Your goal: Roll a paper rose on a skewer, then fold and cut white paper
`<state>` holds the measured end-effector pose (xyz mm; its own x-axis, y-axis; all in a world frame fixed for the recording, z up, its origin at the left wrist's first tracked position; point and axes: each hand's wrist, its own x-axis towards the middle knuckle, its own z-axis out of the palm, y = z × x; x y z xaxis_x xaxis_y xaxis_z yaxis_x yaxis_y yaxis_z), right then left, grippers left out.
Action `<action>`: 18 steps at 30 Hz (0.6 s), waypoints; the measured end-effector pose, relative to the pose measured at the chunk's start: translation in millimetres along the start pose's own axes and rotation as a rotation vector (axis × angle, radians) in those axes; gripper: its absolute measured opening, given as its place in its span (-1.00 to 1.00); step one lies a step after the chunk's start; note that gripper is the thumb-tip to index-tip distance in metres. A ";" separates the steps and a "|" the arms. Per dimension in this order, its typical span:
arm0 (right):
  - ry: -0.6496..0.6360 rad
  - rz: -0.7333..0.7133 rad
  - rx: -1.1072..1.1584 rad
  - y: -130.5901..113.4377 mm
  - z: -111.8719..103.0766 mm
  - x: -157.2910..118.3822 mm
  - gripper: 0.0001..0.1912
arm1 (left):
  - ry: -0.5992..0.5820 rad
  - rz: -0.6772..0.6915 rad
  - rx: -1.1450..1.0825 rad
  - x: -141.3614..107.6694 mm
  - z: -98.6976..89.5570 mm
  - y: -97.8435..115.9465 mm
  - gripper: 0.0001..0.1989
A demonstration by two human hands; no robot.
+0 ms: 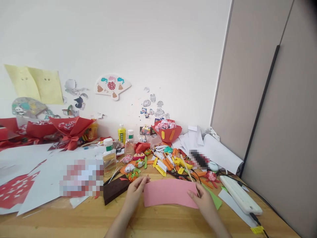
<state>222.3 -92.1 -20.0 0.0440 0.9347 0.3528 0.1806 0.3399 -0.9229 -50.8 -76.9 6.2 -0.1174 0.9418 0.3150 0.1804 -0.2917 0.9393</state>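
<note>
Pink paper strip (169, 193) pinched at either end by left hand (137, 188) and right hand (203, 198), right fingertips mostly hidden behind it, forearms (121, 215) cut off below it.

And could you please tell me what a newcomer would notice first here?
Probably the pink paper strip, held between the left hand and right hand above the wooden table. Next, perhaps the red bouquets at left, and the fan-shaped cutout on the white wall.

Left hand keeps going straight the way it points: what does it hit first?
Probably the yellow paper strips in the pile ahead, just past the pink paper that the left hand is gripping. Depth is unclear from this single view.
</note>
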 end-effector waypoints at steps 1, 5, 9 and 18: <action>0.013 0.013 -0.016 2.4 0.4 -4.5 -0.66 | 0.012 -0.010 0.000 1.2 -0.3 -1.7 -0.46; 0.046 0.059 0.004 6.7 -0.1 -17.1 -0.58 | 0.062 -0.007 0.063 4.6 1.2 -7.7 -0.43; 0.065 0.072 0.029 7.4 -4.4 -19.9 -0.57 | 0.081 -0.028 0.011 6.4 2.0 -8.2 -0.45; 0.148 0.100 0.140 4.6 -8.4 -25.1 -0.55 | 0.157 -0.007 0.159 6.0 -4.0 -14.1 -0.51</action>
<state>230.3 -114.8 -31.8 0.2000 0.9425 0.2678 0.0304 0.2672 -0.9631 -57.9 -67.8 -4.7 -0.2677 0.9025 0.3373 0.3292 -0.2433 0.9124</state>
